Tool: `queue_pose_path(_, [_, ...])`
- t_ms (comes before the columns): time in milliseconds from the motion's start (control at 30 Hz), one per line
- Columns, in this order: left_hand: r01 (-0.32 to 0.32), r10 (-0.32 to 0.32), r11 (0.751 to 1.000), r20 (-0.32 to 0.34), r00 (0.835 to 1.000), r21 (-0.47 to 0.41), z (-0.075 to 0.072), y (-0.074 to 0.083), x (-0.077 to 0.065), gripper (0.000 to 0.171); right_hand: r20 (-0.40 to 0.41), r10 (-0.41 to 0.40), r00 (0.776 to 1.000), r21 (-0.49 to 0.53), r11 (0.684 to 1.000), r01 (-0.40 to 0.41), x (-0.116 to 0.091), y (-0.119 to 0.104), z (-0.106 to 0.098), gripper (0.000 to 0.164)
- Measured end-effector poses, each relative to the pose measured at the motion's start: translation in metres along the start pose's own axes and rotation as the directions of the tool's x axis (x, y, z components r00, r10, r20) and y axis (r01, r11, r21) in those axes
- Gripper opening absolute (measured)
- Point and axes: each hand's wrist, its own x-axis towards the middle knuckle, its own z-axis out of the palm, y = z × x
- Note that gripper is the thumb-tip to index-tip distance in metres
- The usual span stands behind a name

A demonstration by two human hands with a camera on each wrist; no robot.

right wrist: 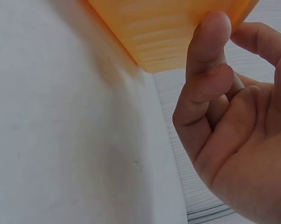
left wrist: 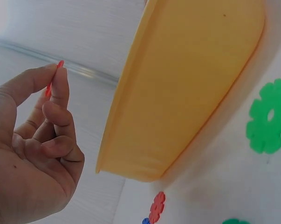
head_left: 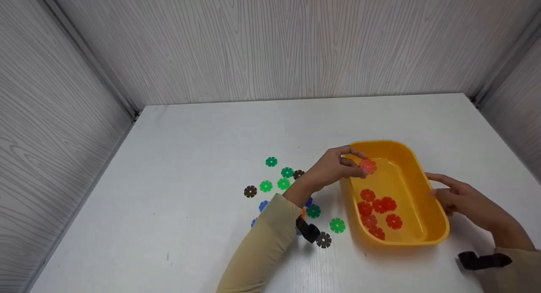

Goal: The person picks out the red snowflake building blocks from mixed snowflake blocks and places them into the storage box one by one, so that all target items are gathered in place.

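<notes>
My left hand (head_left: 331, 168) is over the left rim of a yellow plastic tub (head_left: 422, 208). Between thumb and fingertip it pinches a red notched disc (head_left: 368, 166), seen edge-on in the left wrist view, above the tub's floor. Several more red discs (head_left: 394, 221) lie inside the tub, towards its near left side. On the tub's right side, my right hand (head_left: 469, 202) holds the rim, with thumb and finger at the edge. A fingertip (right wrist: 215, 29) lies against the outer wall in the right wrist view, other fingers curled below.
Left of the tub, green discs (head_left: 337, 225), brown discs (head_left: 250, 191) and blue discs (head_left: 263, 205) are scattered on the white table (head_left: 169, 166). My left forearm hides part of them. Wood-grain panels (head_left: 270, 43) stand behind and at both sides.
</notes>
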Motion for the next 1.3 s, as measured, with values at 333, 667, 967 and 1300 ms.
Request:
queue_pose_path(333, [-0.002, 0.002, 0.996, -0.004, 1.0, -0.091, 0.036, 0.003, 0.005, 0.023, 0.004, -0.005, 1.0, -0.003, 1.0, 0.005, 0.001, 0.005, -0.001, 0.061])
queue_pose_path(667, [0.053, -0.051, 0.997, 0.029, 0.998, -0.052, 0.068, 0.006, 0.006, 0.025, 0.027, 0.025, 0.999, -0.014, 1.0, -0.025, 0.001, 0.003, -0.003, 0.067])
queue_pose_path(967, [0.061, -0.065, 0.996, 0.053, 0.996, 0.063, 0.078, 0.002, 0.005, 0.028, 0.022, 0.019, 1.0, -0.019, 1.0, -0.018, -0.001, 0.002, -0.002, 0.066])
queue_pose_path(1300, [0.036, -0.041, 0.997, 0.071, 0.997, 0.07, 0.076, 0.003, 0.002, 0.03, 0.023, -0.011, 1.0, 0.014, 1.0, 0.011, 0.001, 0.002, -0.001, 0.062])
